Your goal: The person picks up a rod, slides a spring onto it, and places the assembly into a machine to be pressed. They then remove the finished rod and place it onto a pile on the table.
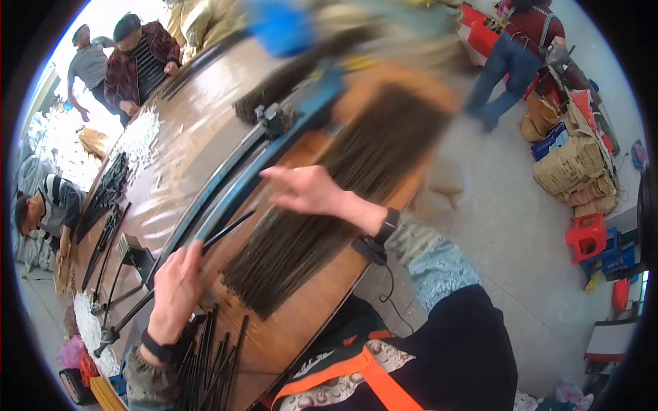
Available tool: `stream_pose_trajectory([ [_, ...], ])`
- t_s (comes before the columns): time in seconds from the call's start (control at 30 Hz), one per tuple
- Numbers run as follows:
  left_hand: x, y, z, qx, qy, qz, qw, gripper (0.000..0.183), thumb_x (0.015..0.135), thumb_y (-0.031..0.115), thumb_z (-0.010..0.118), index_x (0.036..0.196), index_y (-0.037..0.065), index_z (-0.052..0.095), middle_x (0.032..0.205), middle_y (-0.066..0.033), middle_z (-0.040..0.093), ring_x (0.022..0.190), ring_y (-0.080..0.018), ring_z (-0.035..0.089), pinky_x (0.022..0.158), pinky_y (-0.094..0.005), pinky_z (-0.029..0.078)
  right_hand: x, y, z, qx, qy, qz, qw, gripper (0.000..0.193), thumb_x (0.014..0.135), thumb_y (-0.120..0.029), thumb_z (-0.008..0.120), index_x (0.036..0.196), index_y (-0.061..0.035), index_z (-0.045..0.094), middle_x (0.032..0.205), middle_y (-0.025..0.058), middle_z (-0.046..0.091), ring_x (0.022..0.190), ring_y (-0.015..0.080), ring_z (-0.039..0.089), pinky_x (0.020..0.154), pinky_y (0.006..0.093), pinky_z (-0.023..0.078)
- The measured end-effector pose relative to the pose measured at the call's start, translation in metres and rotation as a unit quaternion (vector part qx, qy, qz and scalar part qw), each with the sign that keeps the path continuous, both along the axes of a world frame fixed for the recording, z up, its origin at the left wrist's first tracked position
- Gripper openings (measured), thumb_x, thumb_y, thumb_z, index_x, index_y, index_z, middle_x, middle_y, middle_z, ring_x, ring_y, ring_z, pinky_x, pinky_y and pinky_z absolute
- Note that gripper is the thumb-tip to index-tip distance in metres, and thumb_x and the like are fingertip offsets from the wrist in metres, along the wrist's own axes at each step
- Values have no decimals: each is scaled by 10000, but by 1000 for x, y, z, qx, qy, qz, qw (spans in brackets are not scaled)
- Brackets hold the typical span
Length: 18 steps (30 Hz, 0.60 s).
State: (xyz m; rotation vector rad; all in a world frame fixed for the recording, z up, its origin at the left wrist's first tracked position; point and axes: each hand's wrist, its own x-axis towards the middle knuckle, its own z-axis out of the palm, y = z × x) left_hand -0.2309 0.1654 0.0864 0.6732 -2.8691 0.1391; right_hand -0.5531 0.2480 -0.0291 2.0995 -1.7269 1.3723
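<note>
My left hand (177, 291) is closed around a slim black rod (227, 229). The rod runs up and right out of the fist, along a long blue metal rail (236, 183); a dark line continues from the fist toward a black knob at lower left. Over the rail's near side, my right hand (305, 190) reaches with its index finger stretched out and the other fingers loosely bent; nothing shows in it. Beneath and beside that hand lies a wide bundle of thin dark rods (281, 253). A metal clamp block (274, 120) sits farther up the rail.
Loose black rods (216, 359) lie by my left forearm. White small pieces (140, 140) and black parts (106, 188) are heaped on the table's far left. Several people stand around. A red stool (587, 236) and cardboard sacks (572, 168) are on the right floor.
</note>
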Motion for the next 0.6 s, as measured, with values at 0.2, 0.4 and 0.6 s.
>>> stream_pose_trajectory([
  [0.2,7,-1,7,23,-6,19,1000,386,831,27,607,1208,112,608,777,-113,547,746,-297,597,649,-396,488,26,-11,2,-40,25,-20,999,556,784,-304,767,1286,-160,576,773,116,665,669,259,667,600,364,543],
  [0.4,28,17,25,15,13,1,1000,370,834,15,608,1188,119,641,756,-105,523,713,-287,571,634,-393,466,71,1,37,-68,-83,140,984,458,809,-243,759,1226,-121,616,716,75,636,702,226,601,650,355,513],
  [0.6,63,30,28,-14,61,68,996,387,849,20,619,1215,140,641,729,-104,480,692,-283,541,617,-396,441,98,-7,26,-38,-121,144,981,271,833,-229,744,1065,-95,703,703,46,628,730,197,575,697,332,499],
])
